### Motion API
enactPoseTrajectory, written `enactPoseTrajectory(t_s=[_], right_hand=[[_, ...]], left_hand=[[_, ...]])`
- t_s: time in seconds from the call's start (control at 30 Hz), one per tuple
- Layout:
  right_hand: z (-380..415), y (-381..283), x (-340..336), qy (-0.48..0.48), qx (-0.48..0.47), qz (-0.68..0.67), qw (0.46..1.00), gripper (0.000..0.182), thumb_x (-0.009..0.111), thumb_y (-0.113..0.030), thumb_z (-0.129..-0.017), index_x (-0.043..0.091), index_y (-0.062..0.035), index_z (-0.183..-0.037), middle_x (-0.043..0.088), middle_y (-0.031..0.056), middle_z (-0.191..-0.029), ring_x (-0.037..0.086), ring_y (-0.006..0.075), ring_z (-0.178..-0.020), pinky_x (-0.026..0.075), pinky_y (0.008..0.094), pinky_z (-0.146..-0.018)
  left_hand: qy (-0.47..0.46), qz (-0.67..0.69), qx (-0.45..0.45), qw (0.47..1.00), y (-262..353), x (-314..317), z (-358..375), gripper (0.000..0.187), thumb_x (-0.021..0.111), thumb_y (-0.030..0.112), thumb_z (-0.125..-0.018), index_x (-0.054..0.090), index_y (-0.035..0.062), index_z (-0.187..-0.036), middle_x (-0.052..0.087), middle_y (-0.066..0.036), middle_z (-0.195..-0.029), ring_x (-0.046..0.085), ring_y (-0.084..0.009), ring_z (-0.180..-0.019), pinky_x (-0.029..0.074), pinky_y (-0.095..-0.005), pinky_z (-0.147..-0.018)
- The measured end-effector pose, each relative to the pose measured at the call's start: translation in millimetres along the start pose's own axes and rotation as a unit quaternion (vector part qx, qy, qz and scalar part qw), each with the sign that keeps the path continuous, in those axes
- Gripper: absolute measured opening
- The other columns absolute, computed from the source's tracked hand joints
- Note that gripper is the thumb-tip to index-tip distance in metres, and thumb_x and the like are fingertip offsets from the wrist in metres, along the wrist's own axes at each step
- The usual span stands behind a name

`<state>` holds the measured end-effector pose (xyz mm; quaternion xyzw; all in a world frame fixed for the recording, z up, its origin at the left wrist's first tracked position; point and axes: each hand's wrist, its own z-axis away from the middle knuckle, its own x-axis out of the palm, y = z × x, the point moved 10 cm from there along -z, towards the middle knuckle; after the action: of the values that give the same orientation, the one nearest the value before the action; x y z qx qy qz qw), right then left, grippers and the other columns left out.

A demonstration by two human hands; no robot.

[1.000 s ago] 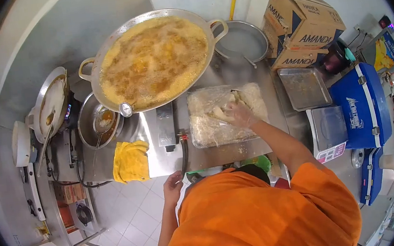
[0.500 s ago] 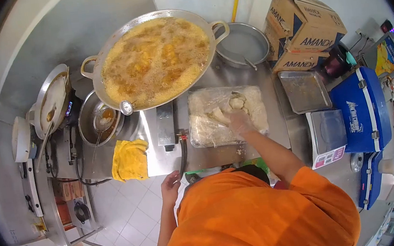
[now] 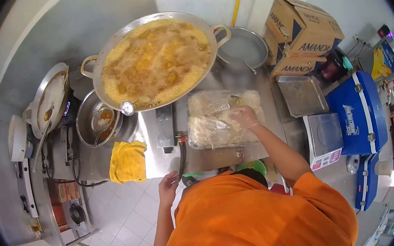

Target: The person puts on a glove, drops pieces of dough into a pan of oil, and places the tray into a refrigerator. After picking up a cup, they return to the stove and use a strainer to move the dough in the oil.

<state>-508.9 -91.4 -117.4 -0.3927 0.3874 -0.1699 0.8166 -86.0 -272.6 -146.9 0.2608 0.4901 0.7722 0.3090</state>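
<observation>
My right hand [image 3: 245, 118], in a thin clear glove, is over the right part of a plastic-lined tray [image 3: 198, 137] of pale flour-like coating. Its fingers are bent down around a pale coated piece [image 3: 227, 115], and whether they grip it is too small to tell. Just behind the fingers, part of another piece [image 3: 236, 101] shows. My left hand [image 3: 168, 182] hangs in front of the counter's edge beside a black hose [image 3: 183, 158], its fingers curled; what they hold, if anything, cannot be made out.
A wide pan [image 3: 98, 80] of bubbling oil stands behind left, with a thermometer [image 3: 127, 107] at its rim. A yellow cloth [image 3: 128, 161] lies near the front edge. Bowls, a metal tray [image 3: 301, 94], a scale [image 3: 324, 133], boxes [image 3: 315, 38] and blue coolers [image 3: 356, 111] surround the work area.
My right hand has moved slightly back over the tray, and the coated pieces under it are more covered. My left hand stays low by the hose. The view has shifted slightly.
</observation>
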Motion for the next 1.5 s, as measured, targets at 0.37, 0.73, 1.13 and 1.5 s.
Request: enactPoseTrajectory(t_s=[0.37,0.73,1.13,1.5], right_hand=[[82.4,-245.4,-90.3,-0.025,-0.139,-0.123,0.982,0.039,0.079,-0.030,-0.079,0.071,-0.0028,-0.106,0.070,0.0033,-0.094,0.062,0.0100,-0.087,0.048,0.0267,-0.079],[30.9,-399.1,80.4,-0.151,-0.374,0.405,0.821,0.046,0.075,-0.032,-0.074,0.069,-0.0116,-0.114,0.065,0.0154,-0.116,0.063,0.0303,-0.105,0.048,0.0386,-0.095],[-0.1,-376.8,79.5,-0.169,-0.315,0.592,0.723,0.061,0.060,-0.048,-0.087,0.055,-0.0108,-0.135,0.058,0.0145,-0.133,0.055,0.0300,-0.122,0.044,0.0404,-0.103],[-57.7,-380.7,47.5,-0.136,-0.283,0.595,0.740,0.071,0.057,-0.045,-0.091,0.033,-0.0115,-0.149,0.058,0.0199,-0.128,0.060,0.0342,-0.110,0.047,0.0416,-0.094]], left_hand=[[0.057,0.011,0.011,0.998,-18.8,-66.2,31.4,0.046,0.051,-0.015,-0.077,0.057,-0.0020,-0.121,0.060,-0.012,-0.128,0.060,-0.0250,-0.114,0.046,-0.0356,-0.098],[0.106,0.047,0.019,0.993,-24.1,-108.6,51.8,0.049,0.051,-0.015,-0.075,0.058,-0.0008,-0.121,0.062,-0.012,-0.125,0.060,-0.0233,-0.113,0.047,-0.0344,-0.095],[0.157,0.060,-0.004,0.986,-57.5,-131.7,86.0,0.050,0.050,-0.015,-0.072,0.059,-0.0007,-0.119,0.063,-0.012,-0.123,0.061,-0.0237,-0.113,0.048,-0.0342,-0.092],[0.150,0.043,-0.012,0.988,-45.2,-124.4,78.3,0.049,0.049,-0.015,-0.073,0.058,-0.0007,-0.119,0.062,-0.013,-0.125,0.061,-0.0241,-0.113,0.049,-0.0344,-0.090]])
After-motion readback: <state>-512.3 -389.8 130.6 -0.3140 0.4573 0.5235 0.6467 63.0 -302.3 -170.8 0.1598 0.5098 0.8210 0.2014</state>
